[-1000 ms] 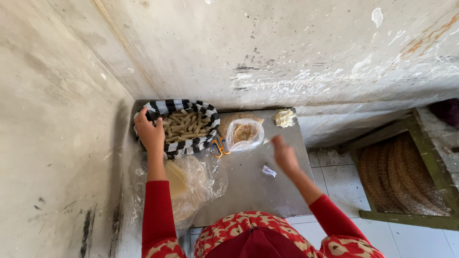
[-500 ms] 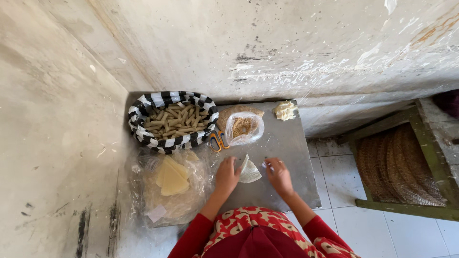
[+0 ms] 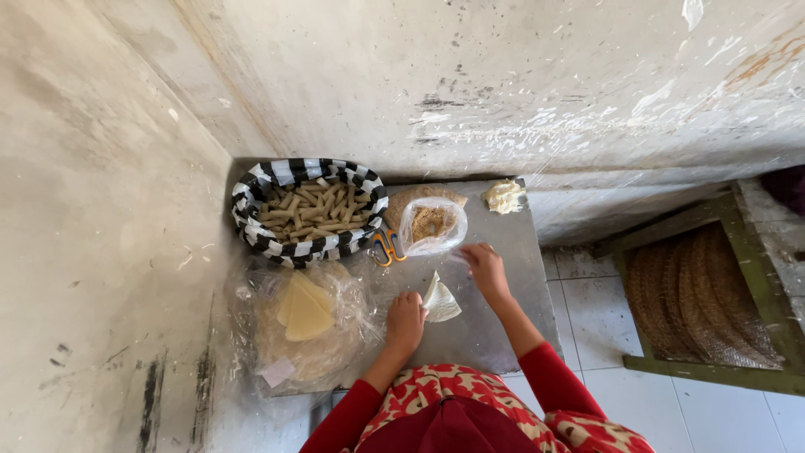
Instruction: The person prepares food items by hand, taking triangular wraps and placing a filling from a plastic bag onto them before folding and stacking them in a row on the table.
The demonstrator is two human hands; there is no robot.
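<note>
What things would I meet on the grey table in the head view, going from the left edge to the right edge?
Clear bag of pale yellow sheets → left hand → white folded wrapper → right hand → crumpled pale lump at the far right corner.

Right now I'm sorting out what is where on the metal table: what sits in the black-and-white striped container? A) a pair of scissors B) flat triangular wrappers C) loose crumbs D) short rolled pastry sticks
D: the striped container at the table's far left is filled with short, pale rolled sticks, heaped loosely in it.
</note>
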